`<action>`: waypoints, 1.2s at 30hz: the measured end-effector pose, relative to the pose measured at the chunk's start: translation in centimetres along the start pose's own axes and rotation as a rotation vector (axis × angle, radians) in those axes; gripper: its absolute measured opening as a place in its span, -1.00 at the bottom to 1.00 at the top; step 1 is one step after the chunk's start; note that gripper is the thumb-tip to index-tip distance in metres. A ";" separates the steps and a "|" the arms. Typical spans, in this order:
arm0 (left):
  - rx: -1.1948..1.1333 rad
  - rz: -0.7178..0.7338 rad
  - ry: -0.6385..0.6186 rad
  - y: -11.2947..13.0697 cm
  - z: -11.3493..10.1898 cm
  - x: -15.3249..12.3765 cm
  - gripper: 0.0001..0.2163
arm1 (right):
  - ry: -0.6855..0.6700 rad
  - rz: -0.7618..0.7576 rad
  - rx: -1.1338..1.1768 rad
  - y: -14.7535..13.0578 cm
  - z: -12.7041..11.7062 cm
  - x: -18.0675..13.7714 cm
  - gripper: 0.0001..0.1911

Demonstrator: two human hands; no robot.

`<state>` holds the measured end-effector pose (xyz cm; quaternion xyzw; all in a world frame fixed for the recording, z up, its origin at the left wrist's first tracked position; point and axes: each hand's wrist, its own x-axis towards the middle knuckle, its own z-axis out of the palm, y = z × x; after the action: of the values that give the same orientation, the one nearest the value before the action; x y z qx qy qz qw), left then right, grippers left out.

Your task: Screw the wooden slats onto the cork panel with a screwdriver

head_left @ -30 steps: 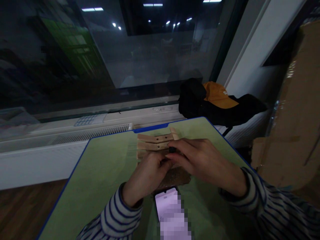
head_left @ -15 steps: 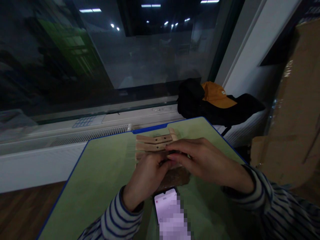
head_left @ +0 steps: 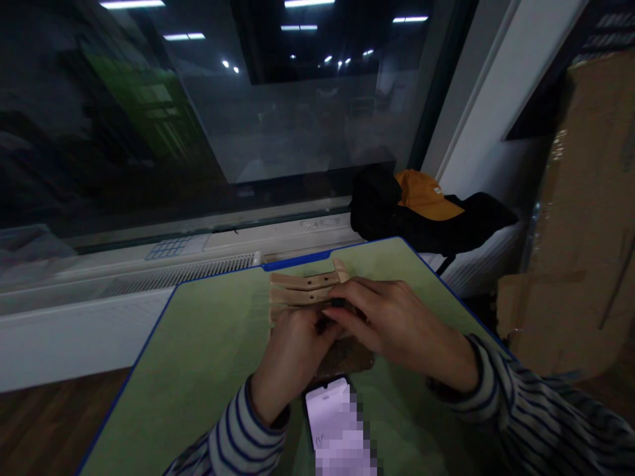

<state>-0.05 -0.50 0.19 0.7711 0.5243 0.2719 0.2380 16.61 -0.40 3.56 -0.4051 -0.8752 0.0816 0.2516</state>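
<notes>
Over the middle of the green table my right hand (head_left: 397, 320) pinches a small black piece (head_left: 338, 302) between thumb and fingertips. My left hand (head_left: 292, 350) is close beside it, its fingers curled together near the right thumb; what they grip, if anything, is hidden. Just beyond both hands lie several light wooden strips (head_left: 292, 295) in a row, some with dark round holes. A short wooden piece (head_left: 340, 267) touches or nearly touches the far strip's right end. Under the hands is a brown flat object (head_left: 350, 357), partly covered.
A lit phone (head_left: 327, 403) lies on the green table (head_left: 208, 357) nearest me. Past the table's far edge are a radiator (head_left: 188, 274), a window sill and a dark bag with an orange cap (head_left: 426, 195). Tall cardboard (head_left: 585, 218) stands at the right.
A small black piece now shows between my right thumb and fingertips, which have parted slightly. My left hand stays almost in place. The view has shifted a little.
</notes>
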 end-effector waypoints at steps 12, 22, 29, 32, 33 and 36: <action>-0.142 0.024 -0.170 0.0 -0.2 0.0 -0.78 | -0.009 -0.025 0.071 0.1 -0.5 0.1 -0.80; -0.022 -0.032 -0.017 0.1 0.0 0.0 -0.86 | 0.035 -0.020 -0.005 -0.1 0.1 0.0 -0.80; -0.131 0.002 -0.078 0.1 -0.1 -0.1 -0.84 | -0.021 -0.031 0.318 0.4 -1.0 0.1 -0.74; -0.172 0.022 -0.110 0.1 -0.2 -0.1 -0.83 | -0.017 -0.047 0.280 0.6 -0.9 0.2 -0.82; -0.171 0.033 -0.118 0.0 -0.2 -0.1 -0.82 | -0.013 -0.043 0.235 0.6 -0.8 0.3 -0.84; -0.155 0.043 -0.140 0.0 -0.3 0.0 -0.79 | 0.002 -0.021 0.118 0.4 -0.5 0.3 -0.84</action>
<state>-0.27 -0.46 0.39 0.7786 0.4671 0.2619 0.3271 16.98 0.01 4.00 -0.3803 -0.8728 0.1302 0.2767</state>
